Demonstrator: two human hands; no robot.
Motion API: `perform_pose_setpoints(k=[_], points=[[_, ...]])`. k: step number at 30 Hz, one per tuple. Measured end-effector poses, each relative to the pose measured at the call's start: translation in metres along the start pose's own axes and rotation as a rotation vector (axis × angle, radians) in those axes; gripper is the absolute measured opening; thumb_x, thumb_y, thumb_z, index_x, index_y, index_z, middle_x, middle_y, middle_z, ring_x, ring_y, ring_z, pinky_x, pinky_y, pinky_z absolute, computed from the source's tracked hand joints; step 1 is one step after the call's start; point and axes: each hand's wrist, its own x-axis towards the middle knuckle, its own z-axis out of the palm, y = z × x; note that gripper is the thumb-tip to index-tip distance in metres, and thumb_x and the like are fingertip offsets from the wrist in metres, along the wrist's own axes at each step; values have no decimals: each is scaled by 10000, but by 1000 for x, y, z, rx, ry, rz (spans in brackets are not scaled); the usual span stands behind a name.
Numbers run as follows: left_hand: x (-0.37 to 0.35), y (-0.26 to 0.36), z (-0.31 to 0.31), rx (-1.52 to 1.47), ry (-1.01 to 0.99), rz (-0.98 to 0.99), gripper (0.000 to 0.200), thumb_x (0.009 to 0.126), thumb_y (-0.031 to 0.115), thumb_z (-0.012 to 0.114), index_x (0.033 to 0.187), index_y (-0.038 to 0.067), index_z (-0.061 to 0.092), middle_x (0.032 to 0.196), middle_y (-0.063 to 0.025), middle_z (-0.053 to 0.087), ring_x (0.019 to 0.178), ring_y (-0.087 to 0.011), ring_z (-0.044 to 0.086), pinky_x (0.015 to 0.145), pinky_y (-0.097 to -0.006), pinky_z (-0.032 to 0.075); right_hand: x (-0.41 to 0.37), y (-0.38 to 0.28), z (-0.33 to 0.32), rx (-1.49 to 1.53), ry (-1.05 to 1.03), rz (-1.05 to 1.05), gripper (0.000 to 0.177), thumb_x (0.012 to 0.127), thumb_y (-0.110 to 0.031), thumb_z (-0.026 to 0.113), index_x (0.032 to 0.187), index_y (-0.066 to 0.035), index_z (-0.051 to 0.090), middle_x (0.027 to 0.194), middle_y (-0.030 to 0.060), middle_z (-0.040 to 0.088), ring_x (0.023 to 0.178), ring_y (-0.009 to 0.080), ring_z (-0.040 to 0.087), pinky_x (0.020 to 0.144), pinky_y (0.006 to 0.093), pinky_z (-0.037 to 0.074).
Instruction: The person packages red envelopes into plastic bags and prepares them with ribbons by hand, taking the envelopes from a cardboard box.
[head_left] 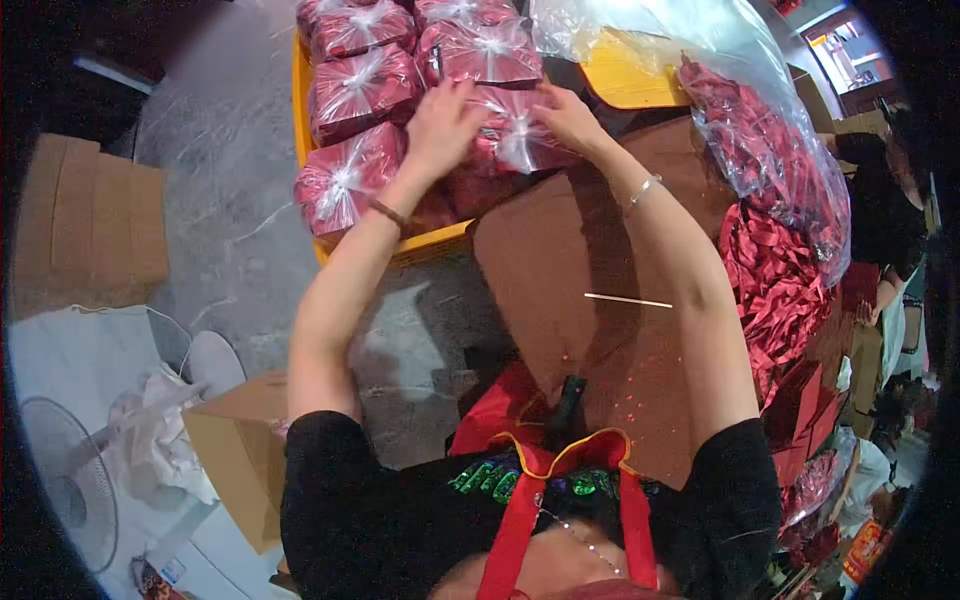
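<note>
A red package in clear plastic (520, 130), its wrap gathered into a knot on top, lies at the near right of a yellow crate (435, 240). My left hand (445, 125) grips its left side, fingers bent over the edge. On the opposite side my right hand (572, 120) holds the right edge, its fingertips partly hidden. More red packages (350, 175) wrapped the same way sit in rows to the left and beyond. Under the held package the crate's contents are mostly hidden.
A brown table (540, 270) stands close to the crate, with a thin pale stick (628, 299) on it. Red ribbons (775, 290) and a plastic bag of red ribbon (770, 150) lie right. Cardboard boxes (90, 220) and a fan (65, 490) are left; another person (880, 200) is far right.
</note>
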Motion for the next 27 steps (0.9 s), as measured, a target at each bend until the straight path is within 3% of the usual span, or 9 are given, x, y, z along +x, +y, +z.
perform_pose_setpoints(k=[2,5,7,10,14,19,21,24,27], points=[[-18,24,2,242,-356,5,582,856,433,412,1293,52,356,1372,-140,315,1276,-293,279,990,-503,267,-8,5,10,-645,154,-162,476,777,-368,552,1176,-112,513,1148,112,549,1082,255,504,924,380,369],[-33,8,12,248,-293,-26,613,862,448,390,1328,59,299,1409,-126,246,1311,-277,205,979,-559,244,-24,-8,10,-561,-3,-38,433,785,-405,540,1125,-137,553,1152,115,536,1086,268,499,910,411,379],[-30,-3,5,103,-305,-12,587,866,437,400,1298,44,337,1373,-145,307,1279,-300,270,982,-510,283,-33,-5,4,-534,-25,-234,417,816,-329,558,1150,-82,538,1180,140,507,1077,244,509,900,338,402],[-45,15,-22,-12,-131,107,485,855,371,470,1211,44,428,1258,-201,421,1163,-342,406,958,-409,354,-66,-20,3,-476,-17,-436,448,814,-307,575,1184,-62,512,1241,139,471,1130,255,467,933,358,373],[-143,14,-73,168,287,81,523,776,309,579,1222,72,443,1219,-179,450,1150,-312,411,927,-455,332,-95,-3,2,-450,12,-564,385,809,-184,602,1161,-45,528,1274,180,429,1207,321,380,1000,368,297],[-397,-63,-141,897,401,-865,812,706,421,629,1361,128,250,1367,-174,278,1258,-351,255,1010,-502,195,-125,-2,9,-525,-40,-607,382,836,-180,576,1199,-79,508,1315,170,376,1244,316,319,1019,378,257],[-506,-74,-171,478,309,-1039,904,674,422,678,1368,97,200,1390,-188,225,1273,-373,219,1004,-529,201,-132,-3,14,-653,-16,-679,372,840,-189,570,1191,-78,516,1308,174,382,1241,329,318,1017,386,259],[-511,-27,-169,698,196,-1443,959,631,383,736,1363,78,198,1391,-187,226,1278,-363,218,998,-506,239,-136,-15,34,-676,-30,-676,376,817,-178,593,1181,-109,528,1321,161,380,1243,342,314,1011,405,262],[-532,-27,-167,731,432,-1300,864,661,334,717,1349,138,232,1351,-184,295,1211,-344,325,941,-452,327,-136,-19,40,-634,-69,-711,373,835,-193,572,1188,-83,521,1324,176,366,1243,328,316,1019,392,260]])
